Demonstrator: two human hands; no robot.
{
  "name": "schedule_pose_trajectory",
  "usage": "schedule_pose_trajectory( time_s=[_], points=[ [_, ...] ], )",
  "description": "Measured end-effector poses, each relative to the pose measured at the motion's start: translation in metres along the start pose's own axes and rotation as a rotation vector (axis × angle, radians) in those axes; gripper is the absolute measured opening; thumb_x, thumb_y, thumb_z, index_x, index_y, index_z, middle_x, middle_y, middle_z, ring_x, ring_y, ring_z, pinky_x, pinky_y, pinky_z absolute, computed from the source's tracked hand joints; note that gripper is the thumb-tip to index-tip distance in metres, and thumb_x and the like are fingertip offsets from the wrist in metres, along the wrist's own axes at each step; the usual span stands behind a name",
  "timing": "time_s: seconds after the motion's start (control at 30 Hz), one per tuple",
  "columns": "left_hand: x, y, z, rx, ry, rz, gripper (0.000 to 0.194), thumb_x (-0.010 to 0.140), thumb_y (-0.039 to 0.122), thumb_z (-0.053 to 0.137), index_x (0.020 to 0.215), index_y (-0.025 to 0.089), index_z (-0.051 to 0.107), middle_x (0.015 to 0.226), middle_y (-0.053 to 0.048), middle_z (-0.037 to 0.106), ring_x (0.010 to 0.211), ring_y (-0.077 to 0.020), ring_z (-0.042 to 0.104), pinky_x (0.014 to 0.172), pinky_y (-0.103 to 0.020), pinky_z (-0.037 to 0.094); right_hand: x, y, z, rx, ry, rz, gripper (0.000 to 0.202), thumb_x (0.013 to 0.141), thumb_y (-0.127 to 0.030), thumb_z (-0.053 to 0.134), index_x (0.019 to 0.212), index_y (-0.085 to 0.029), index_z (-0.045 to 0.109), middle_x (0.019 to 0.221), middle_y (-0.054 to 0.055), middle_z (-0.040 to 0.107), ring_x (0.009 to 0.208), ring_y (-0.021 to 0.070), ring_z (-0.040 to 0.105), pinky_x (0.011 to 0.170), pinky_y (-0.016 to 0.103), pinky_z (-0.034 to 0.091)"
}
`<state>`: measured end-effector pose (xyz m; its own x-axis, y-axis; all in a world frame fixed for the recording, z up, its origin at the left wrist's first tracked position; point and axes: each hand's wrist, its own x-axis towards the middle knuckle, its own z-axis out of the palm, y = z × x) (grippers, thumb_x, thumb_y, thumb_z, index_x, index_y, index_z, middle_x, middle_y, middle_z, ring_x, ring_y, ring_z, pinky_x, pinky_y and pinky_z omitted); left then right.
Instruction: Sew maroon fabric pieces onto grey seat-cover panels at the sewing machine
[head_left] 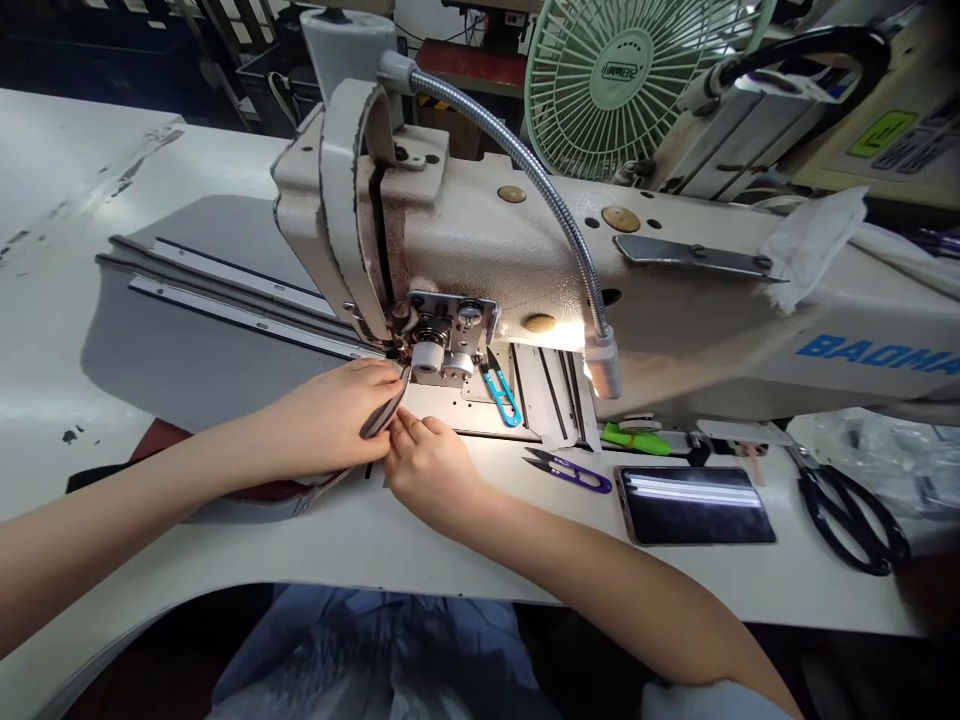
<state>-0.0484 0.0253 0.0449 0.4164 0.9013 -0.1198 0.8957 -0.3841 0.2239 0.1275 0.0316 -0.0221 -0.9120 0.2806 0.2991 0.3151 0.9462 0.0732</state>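
Observation:
A grey fabric panel [169,365] lies left of the sewing machine [517,240], with white-and-black strips [259,325] along it running toward the needle area. My left hand [345,415] is closed on a folded edge of the fabric, just in front of the presser foot, which is mostly hidden. Close beside it, my right hand [431,470] has its fingers curled and pressed together at the same edge; its fingertips are partly covered. Under my left forearm, more of the piece shows, with a dark red part [161,438].
Blue thread snips [501,390] lie on the machine bed, purple snips [570,470] on the table. Farther right are a phone [697,505], black-handled scissors [851,515] and a green-handled tool [636,440]. A bendable lamp [602,365] hangs over the bed; a green fan [619,75] stands behind.

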Motion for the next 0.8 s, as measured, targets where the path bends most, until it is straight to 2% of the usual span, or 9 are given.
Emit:
schedule_pose_trajectory(
  time_s=[0.1,0.2,0.4,0.53,0.67,0.8],
  points=[
    [-0.017,-0.001,0.001,-0.021,-0.040,0.097,0.056,0.077,0.032,0.058,0.130,0.015,0.059,0.142,-0.012,0.055,0.132,-0.0289,0.051,0.111,-0.040,0.042,0.000,0.001,-0.002,0.023,-0.001,0.003,0.032,0.095,-0.004,0.039,0.090,-0.005,0.071,0.100,0.020,0.074,0.099,0.0280,0.069,0.068,0.034,0.051],
    [-0.021,-0.003,0.006,-0.028,-0.068,0.071,0.055,0.080,0.026,0.054,0.135,0.016,0.056,0.146,-0.011,0.052,0.136,-0.0275,0.047,0.114,-0.040,0.040,0.001,0.001,-0.002,0.031,-0.019,0.006,0.033,0.095,-0.003,0.038,0.088,-0.006,0.070,0.092,0.018,0.074,0.092,0.0262,0.068,0.065,0.033,0.049],
    [-0.007,0.000,0.010,0.023,0.011,0.016,0.043,0.080,0.016,0.050,0.121,0.015,0.063,0.133,-0.013,0.060,0.126,-0.0297,0.052,0.105,-0.044,0.047,0.002,0.002,0.000,0.045,-0.035,0.025,0.032,0.097,-0.003,0.036,0.092,-0.006,0.067,0.093,0.019,0.070,0.094,0.0253,0.064,0.065,0.034,0.046],
    [-0.018,0.002,0.010,0.029,0.072,0.009,0.041,0.082,0.015,0.047,0.120,0.016,0.064,0.122,-0.011,0.063,0.112,-0.0274,0.056,0.095,-0.042,0.050,0.000,0.003,-0.001,0.056,0.030,0.034,0.030,0.097,-0.005,0.036,0.090,-0.011,0.065,0.087,0.013,0.068,0.087,0.0234,0.063,0.063,0.032,0.044],
    [-0.031,-0.004,0.025,-0.049,0.162,0.011,0.038,0.092,0.019,0.043,0.125,0.020,0.062,0.118,-0.007,0.064,0.104,-0.0227,0.058,0.087,-0.035,0.051,0.000,0.004,-0.001,0.066,0.061,0.072,0.028,0.096,-0.005,0.037,0.089,-0.013,0.063,0.083,0.011,0.065,0.083,0.0219,0.061,0.065,0.032,0.044],
    [-0.027,-0.005,0.038,0.045,0.249,0.025,0.036,0.094,0.015,0.042,0.123,0.016,0.063,0.114,-0.010,0.065,0.099,-0.0240,0.057,0.084,-0.038,0.048,0.000,0.005,0.002,0.087,0.005,0.115,0.028,0.096,-0.005,0.040,0.088,-0.013,0.065,0.088,0.012,0.065,0.089,0.0220,0.060,0.073,0.033,0.045]
  ],
)
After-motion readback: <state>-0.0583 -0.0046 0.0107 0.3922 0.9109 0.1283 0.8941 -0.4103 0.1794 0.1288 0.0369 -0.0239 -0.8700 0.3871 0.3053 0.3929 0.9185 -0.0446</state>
